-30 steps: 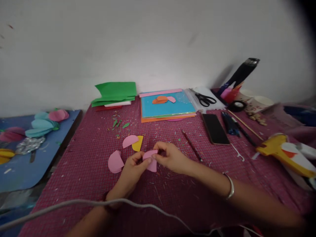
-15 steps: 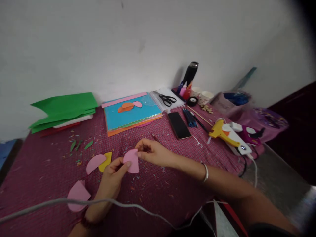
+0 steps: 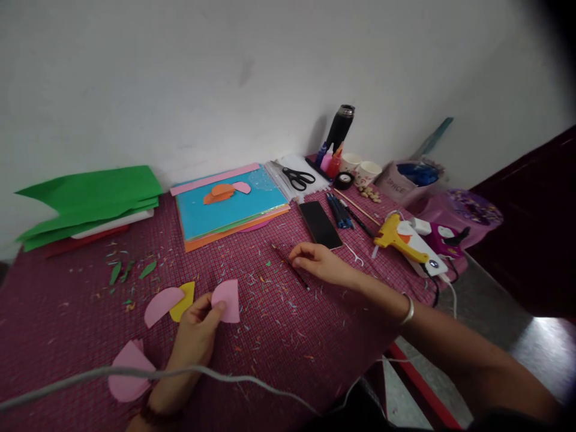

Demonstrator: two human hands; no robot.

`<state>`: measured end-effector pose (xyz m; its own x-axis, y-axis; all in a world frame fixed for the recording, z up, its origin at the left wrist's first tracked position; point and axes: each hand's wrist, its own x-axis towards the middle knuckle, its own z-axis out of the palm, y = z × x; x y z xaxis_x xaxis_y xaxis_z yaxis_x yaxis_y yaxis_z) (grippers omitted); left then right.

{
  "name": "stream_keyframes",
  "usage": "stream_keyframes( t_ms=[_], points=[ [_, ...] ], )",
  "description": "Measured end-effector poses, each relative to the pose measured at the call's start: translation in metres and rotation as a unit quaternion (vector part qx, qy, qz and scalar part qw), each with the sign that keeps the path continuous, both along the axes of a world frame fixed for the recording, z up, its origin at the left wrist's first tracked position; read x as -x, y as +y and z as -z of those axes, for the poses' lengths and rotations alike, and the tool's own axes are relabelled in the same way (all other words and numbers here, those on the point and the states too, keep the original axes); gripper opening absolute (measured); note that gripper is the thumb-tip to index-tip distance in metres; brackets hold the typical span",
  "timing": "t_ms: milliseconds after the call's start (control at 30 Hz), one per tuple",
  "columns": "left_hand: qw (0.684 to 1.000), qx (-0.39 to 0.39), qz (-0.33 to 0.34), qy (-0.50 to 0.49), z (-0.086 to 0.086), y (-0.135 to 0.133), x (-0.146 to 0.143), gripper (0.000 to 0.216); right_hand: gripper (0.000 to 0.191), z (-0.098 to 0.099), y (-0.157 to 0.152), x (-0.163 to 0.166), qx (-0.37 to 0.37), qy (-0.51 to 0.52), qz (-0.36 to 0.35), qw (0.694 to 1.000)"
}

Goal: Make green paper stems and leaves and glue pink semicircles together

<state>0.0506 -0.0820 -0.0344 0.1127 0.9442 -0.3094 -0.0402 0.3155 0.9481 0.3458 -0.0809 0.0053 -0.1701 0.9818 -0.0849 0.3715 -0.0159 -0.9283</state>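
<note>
My left hand (image 3: 194, 327) pinches a folded pink paper piece (image 3: 227, 300) just above the red checked tablecloth (image 3: 279, 336). My right hand (image 3: 315, 261) has let go of it and hovers over the cloth, fingers loosely curled, right beside a thin dark pencil (image 3: 290, 267). A pink half-circle (image 3: 162, 304) overlapping a yellow piece (image 3: 184, 300) lies left of my left hand. Another pink folded piece (image 3: 128, 372) lies at the near left.
A stack of coloured sheets (image 3: 225, 207), green paper (image 3: 90, 195), scissors (image 3: 297, 177), a phone (image 3: 320, 224), pens (image 3: 339, 210), a yellow glue gun (image 3: 398, 239), cups (image 3: 360, 167) and a black flask (image 3: 339, 127) line the back and right. A grey cable (image 3: 148, 373) crosses in front.
My right hand released the pink piece and moved right toward the pencil. The left hand kept hold of the piece. The camera view swung to the right.
</note>
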Motion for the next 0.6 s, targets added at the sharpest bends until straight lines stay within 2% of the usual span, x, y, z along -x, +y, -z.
stream_keyframes(
  t_ms=[133,433,533,567,600],
  points=[
    [1.0,-0.012,-0.007,-0.001,0.001,0.0,0.0,0.022,0.009,-0.003,-0.004,-0.014,-0.011,0.0,0.015,1.0],
    [0.999,-0.004,-0.045,0.007,-0.004,0.0,-0.006,0.025,0.01,0.004,-0.018,-0.03,-0.024,-0.016,0.044,0.999],
    [0.999,-0.008,-0.047,0.012,-0.003,-0.001,-0.005,0.024,0.014,-0.004,-0.028,-0.054,-0.08,-0.11,0.082,0.987],
    [0.999,-0.009,-0.05,0.013,-0.003,-0.001,-0.005,0.024,0.016,-0.008,-0.033,-0.068,-0.118,-0.177,0.112,0.971],
    [0.999,-0.009,-0.05,0.014,-0.003,-0.001,-0.004,0.023,0.019,-0.011,-0.04,-0.084,-0.156,-0.253,0.157,0.942]
  ],
)
